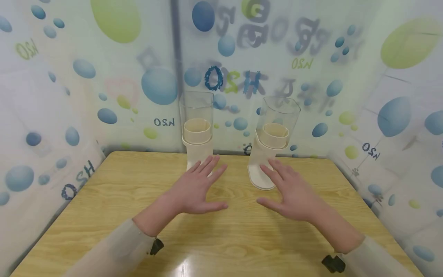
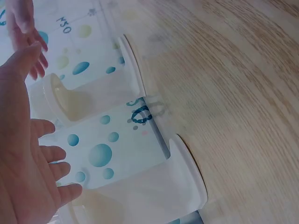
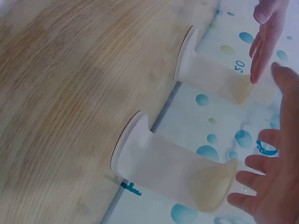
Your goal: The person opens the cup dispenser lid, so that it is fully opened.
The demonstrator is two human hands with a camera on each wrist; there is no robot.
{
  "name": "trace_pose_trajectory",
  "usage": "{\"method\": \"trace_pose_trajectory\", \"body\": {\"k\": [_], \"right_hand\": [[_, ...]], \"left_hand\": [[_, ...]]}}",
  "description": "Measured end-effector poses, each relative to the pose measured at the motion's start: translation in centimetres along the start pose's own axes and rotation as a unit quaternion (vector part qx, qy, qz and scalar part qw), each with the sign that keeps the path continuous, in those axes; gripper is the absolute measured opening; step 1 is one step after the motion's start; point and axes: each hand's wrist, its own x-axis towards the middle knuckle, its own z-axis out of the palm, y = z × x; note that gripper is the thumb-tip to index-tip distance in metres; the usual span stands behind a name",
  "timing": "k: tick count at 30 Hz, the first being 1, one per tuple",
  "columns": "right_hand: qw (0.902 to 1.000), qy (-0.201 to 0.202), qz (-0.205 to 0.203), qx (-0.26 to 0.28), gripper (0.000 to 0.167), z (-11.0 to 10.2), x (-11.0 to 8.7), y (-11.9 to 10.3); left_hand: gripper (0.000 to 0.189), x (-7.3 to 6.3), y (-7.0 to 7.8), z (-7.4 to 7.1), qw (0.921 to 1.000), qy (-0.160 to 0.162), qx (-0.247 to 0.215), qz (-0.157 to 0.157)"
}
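Observation:
Two cream stands with clear, open-topped containers are at the back of the wooden table. My left hand (image 1: 194, 194) is held in front of the left stand (image 1: 198, 153), palm down with fingers spread, and partly hides its base. My right hand (image 1: 294, 192) is raised before the right stand (image 1: 259, 174), its fingers also spread and covering part of the base. Neither hand holds anything. In the left wrist view, the left stand (image 2: 154, 193) is the nearer one. Seen from the right wrist, the right stand (image 3: 163, 161) shows a curved rim at one end and a flat base.
The wooden table (image 1: 221, 234) extends to a patterned curtain (image 1: 138, 77) with blue and green drops behind and on both sides. A cream ring (image 1: 197, 132) sits inside the left clear container, and a similar ring (image 1: 275, 134) inside the right one.

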Motion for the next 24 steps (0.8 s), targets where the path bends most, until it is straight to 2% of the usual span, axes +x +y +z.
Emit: {"method": "trace_pose_trajectory", "body": {"k": [4,9,14,20,24], "right_hand": [[0.9973,0.073,0.009,0.002,0.075,-0.3,-0.1,0.9],[0.9873,0.154,0.035,0.022,0.062,-1.5,0.1,2.0],[0.9747,0.205,0.073,0.052,0.063,-3.6,0.8,2.8],[0.9509,0.28,0.075,0.109,0.067,-6.3,2.8,3.8],[0.9419,0.298,0.097,0.123,0.075,-7.6,4.5,4.2]], "left_hand": [[0.104,0.7,0.1,0.2,0.9997,0.003,-0.023,-0.008],[0.098,2.1,0.4,0.2,0.9974,0.026,-0.066,-0.004],[0.096,3.9,1.0,-0.4,0.9922,0.021,-0.122,-0.018],[0.094,6.7,1.5,-1.2,0.9833,0.005,-0.178,-0.038],[0.094,8.6,1.6,-1.6,0.978,0.003,-0.203,-0.046]]}}
